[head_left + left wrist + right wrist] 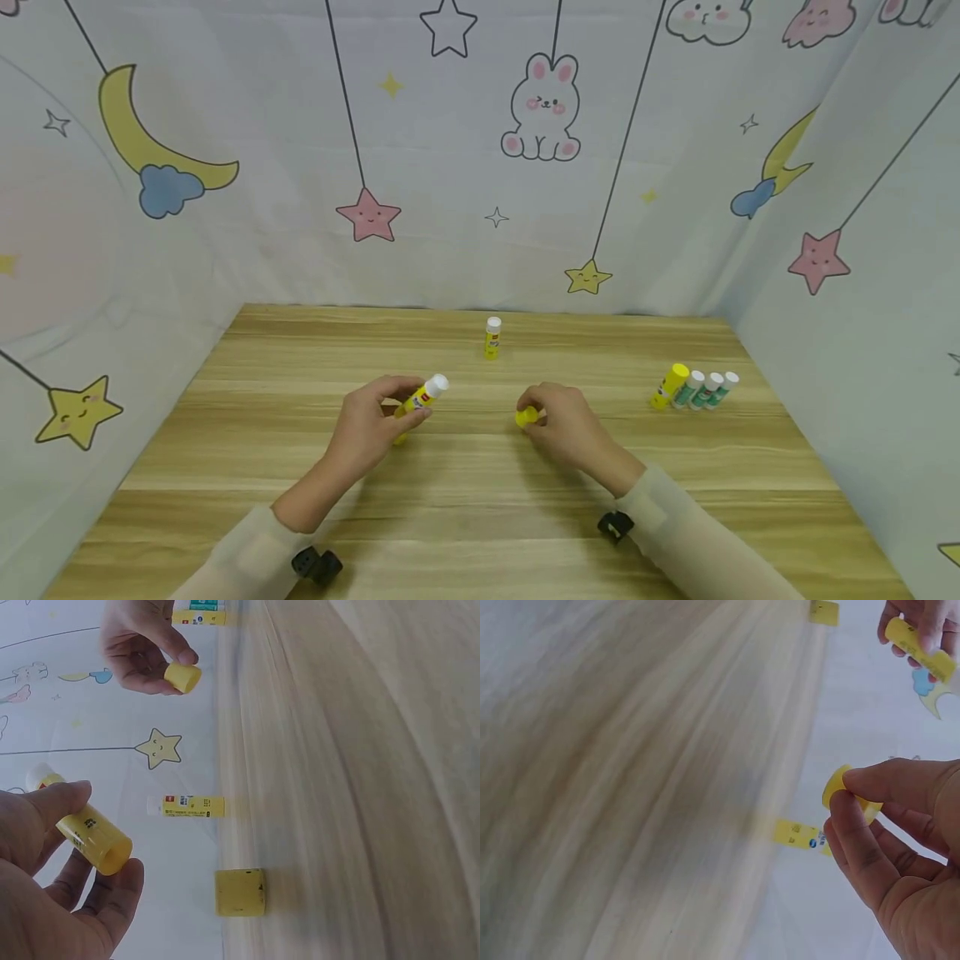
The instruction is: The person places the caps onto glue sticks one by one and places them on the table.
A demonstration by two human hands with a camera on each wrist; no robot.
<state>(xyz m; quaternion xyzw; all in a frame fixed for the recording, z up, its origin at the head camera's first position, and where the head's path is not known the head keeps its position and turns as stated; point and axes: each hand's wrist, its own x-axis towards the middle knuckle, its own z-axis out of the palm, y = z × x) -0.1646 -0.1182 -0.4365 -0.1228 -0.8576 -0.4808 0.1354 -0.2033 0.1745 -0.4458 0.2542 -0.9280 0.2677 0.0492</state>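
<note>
Tilted above the table, a yellow glue stick (422, 398) with a white end is held between the thumb and fingers of my left hand (367, 425). In the left wrist view, the glue stick's (94, 838) lower end looks hollow. My right hand (566, 425) pinches a short yellow cap (840, 787) between thumb and fingertips, its opening partly covered by them. Below the left hand, a short yellow piece (240, 892) stands on the table, mostly hidden in the head view. The two hands are apart, with the glue stick and cap separate.
Another yellow glue stick (492, 340) with a white cap stands upright toward the back of the wooden table (337, 342). At the right stand a yellow-capped glue stick (670, 387) and several green ones (705, 390) with white caps, in a row. A patterned curtain (450, 142) borders the table.
</note>
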